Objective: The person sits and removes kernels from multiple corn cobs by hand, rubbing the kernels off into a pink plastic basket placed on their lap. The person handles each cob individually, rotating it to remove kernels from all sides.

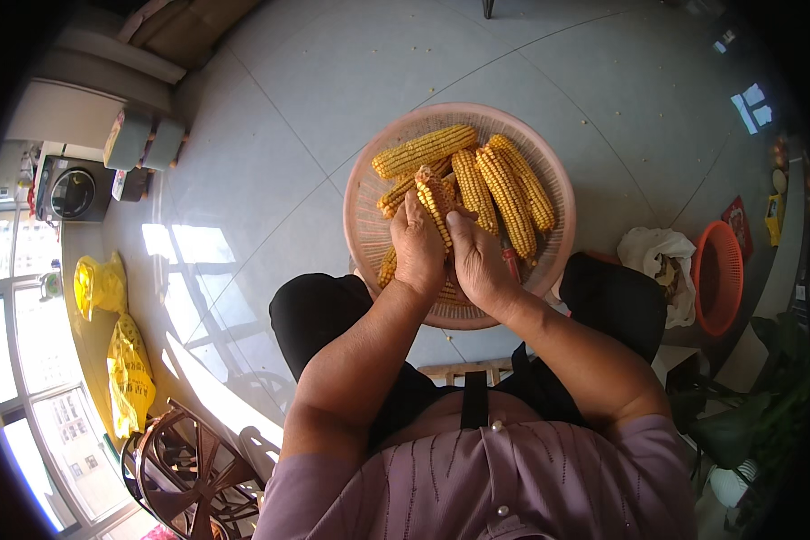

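A partly shelled ear of corn (435, 202) is held over a pink plastic basket (359, 202). My left hand (418, 246) grips its left side, where rows of kernels still stand. My right hand (479, 263) presses on the other side, its thumb by the bared reddish cob. Several dried yellow ears lie in the basket, among them one at the back (424, 150) and one at the right (506, 201). A tool with a red handle (510, 262) rests among them beside my right hand; its far end is partly hidden by corn.
Loose kernels (584, 122) dot the tiled floor (277, 155). To the right are a white plastic bag (663, 256) and an orange basket (718, 277). Yellow bags (129, 378) and a brown chair (196, 472) stand left. My knees (614, 297) flank the pink basket.
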A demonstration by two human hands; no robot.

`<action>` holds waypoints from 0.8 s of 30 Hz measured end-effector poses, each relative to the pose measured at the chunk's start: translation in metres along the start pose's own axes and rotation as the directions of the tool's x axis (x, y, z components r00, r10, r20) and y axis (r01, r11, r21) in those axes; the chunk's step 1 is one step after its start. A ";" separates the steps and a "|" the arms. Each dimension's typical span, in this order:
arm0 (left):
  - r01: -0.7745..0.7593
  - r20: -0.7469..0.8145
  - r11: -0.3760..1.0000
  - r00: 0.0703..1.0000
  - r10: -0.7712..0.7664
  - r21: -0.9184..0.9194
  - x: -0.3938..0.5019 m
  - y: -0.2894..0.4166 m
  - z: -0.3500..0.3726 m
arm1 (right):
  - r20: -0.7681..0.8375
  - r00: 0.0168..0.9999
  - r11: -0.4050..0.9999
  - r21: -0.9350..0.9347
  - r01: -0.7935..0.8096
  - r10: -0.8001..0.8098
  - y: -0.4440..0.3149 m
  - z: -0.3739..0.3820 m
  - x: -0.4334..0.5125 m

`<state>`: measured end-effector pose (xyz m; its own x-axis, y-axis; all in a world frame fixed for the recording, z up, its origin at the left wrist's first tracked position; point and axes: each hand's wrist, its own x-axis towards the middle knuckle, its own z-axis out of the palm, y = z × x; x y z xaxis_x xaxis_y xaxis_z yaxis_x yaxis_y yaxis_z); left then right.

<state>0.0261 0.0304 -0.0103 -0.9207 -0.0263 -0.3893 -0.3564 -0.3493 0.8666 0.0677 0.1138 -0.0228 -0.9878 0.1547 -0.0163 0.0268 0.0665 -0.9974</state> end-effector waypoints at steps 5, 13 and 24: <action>-0.012 -0.052 0.999 0.999 0.014 0.040 0.007 -0.004 -0.010 | 0.120 0.943 0.949 0.017 -0.315 0.311 -0.032 -0.007 -0.003; 0.160 0.054 0.980 0.984 -0.168 0.120 -0.007 0.022 -0.002 | 0.274 0.849 0.815 0.258 -0.518 0.453 -0.032 -0.013 0.007; -0.206 0.068 0.922 0.979 0.194 0.328 0.005 -0.016 -0.007 | 0.076 0.933 0.936 -0.026 -0.351 0.352 -0.027 -0.007 0.002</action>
<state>0.0285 0.0290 -0.0281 -0.9811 -0.0295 -0.1911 -0.1909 -0.0094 0.9816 0.0657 0.1196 0.0049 -0.9238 0.0929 -0.3715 0.3759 0.0337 -0.9261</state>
